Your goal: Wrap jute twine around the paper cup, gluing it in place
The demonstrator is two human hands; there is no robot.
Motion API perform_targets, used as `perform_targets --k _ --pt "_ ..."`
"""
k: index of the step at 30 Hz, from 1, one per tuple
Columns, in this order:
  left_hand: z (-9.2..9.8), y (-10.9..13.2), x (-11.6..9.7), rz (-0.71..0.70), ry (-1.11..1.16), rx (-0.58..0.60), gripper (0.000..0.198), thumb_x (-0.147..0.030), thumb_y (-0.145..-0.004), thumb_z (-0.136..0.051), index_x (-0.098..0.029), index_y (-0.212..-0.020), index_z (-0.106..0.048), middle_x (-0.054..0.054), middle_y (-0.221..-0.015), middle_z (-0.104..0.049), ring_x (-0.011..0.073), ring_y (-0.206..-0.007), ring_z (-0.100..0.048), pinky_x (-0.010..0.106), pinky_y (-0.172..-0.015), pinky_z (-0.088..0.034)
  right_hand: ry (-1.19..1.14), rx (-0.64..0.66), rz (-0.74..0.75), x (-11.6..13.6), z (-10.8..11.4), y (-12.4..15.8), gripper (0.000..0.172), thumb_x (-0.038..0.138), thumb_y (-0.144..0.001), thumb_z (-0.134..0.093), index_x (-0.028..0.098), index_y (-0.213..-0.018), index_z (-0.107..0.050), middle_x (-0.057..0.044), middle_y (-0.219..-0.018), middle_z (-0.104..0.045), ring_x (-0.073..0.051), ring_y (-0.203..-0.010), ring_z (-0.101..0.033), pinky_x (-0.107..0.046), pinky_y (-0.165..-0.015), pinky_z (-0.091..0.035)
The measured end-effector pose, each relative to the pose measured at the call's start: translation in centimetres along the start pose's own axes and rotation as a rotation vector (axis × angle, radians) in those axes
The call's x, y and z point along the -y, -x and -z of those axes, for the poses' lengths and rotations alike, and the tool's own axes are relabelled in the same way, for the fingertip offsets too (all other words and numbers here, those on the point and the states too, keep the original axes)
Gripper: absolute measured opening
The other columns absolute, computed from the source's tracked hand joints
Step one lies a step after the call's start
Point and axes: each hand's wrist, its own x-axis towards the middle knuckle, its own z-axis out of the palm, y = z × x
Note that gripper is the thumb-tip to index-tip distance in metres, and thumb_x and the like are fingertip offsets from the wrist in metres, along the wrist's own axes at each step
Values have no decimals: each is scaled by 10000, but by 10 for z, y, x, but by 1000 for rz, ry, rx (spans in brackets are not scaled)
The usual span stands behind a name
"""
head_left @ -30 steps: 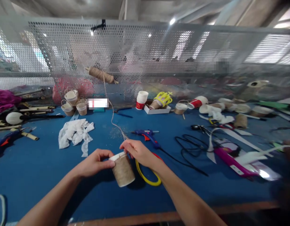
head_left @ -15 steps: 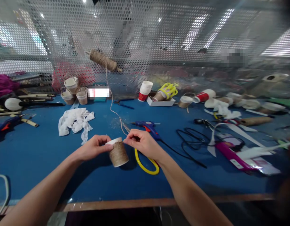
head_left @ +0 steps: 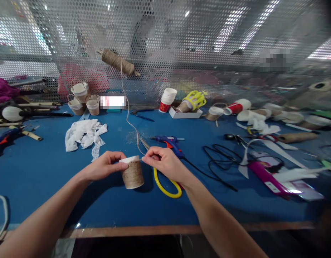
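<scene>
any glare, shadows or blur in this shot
Head view: bright glare at the elongated magenta tool; head view: soft shadow on the blue tabletop beside the brown twine-wrapped white cup; head view: far right edge dark and blurred.

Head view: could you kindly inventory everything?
cup: 1, brown and white, front
twine: 1, tan, centre
spool: 1, brown, back
scissors: 1, yellow handles, front
glue guns: 2, blue, centre, left
lace heap: 1, white, left
handled pots: 4, brown and white, back
cup stack: 1, white and red, back
mesh: 1, grey, background
table: 1, blue, beneath
clutter: uncounted, mixed, both sides
left hand: 1, bare, on cup
right hand: 1, bare, on twine
</scene>
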Motion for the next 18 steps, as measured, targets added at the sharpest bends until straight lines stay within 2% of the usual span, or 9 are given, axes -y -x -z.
perform_targets --k 10,18 --pt "-2 2 -1 -31 128 8 296 -411 -710 -628 -119 -731 -587 24 -745 -585 131 -705 -496 258 -671 -380 -31 57 -23 -3 -1 -1 241 373 -753 -563 155 -656 -530 65 -521 -350 -60 -477 -278 -218 -441 -204" --pt "-3 3 -2 -54 251 24 276 -391 -679 -672 -124 -693 -603 21 -765 -593 128 -724 -503 265 -713 -378 -49 73 -12 -4 -3 -1 222 355 -764 -565 153 -679 -531 56 -554 -395 -65 -503 -333 -225 -475 -267"
